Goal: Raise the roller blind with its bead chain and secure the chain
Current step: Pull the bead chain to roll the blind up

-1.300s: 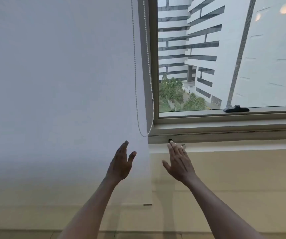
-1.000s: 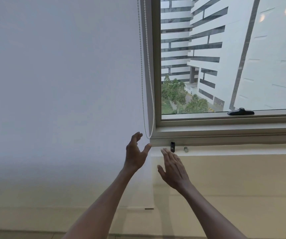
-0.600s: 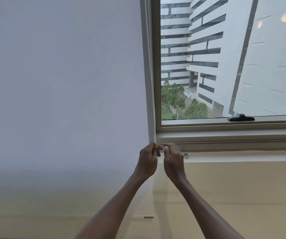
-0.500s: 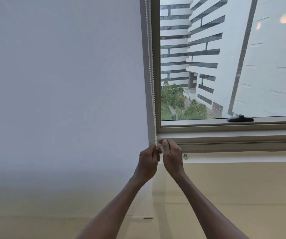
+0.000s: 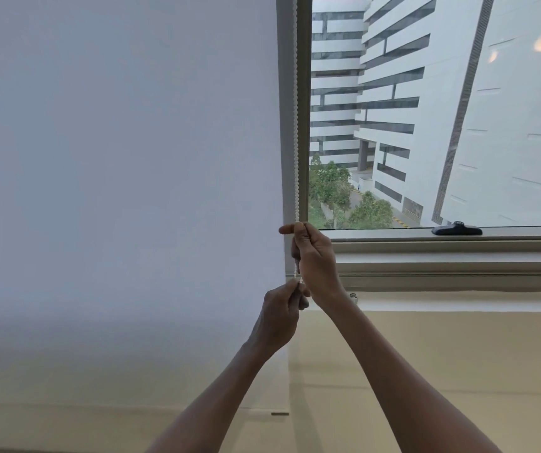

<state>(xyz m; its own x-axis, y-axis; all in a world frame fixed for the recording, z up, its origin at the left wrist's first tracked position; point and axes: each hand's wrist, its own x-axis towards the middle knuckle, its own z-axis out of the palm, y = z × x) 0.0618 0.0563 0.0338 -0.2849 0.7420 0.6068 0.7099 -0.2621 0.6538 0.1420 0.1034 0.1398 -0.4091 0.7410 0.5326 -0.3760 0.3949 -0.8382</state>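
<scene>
A white roller blind [image 5: 125, 191] hangs lowered over the left window, its bottom bar [image 5: 278, 413] well below the sill. The white bead chain [image 5: 296, 125] runs straight down along the grey window frame [image 5: 285, 109]. My right hand [image 5: 314, 259] is closed on the chain at sill height, index finger pointing left. Just below it, my left hand [image 5: 280, 317] pinches the chain's lower end between thumb and fingers. The chain is taut between the two hands and upward.
A bare window [image 5: 442, 109] on the right looks out on white buildings and trees. A black window handle [image 5: 456, 229] lies on its lower frame. A small metal fitting [image 5: 354, 296] sits on the ledge beside my right wrist. Beige wall below.
Both hands came in open, then closed on the slack chain loop and pulled it straight. Since half a second ago my right hand has moved up the chain above my left hand.
</scene>
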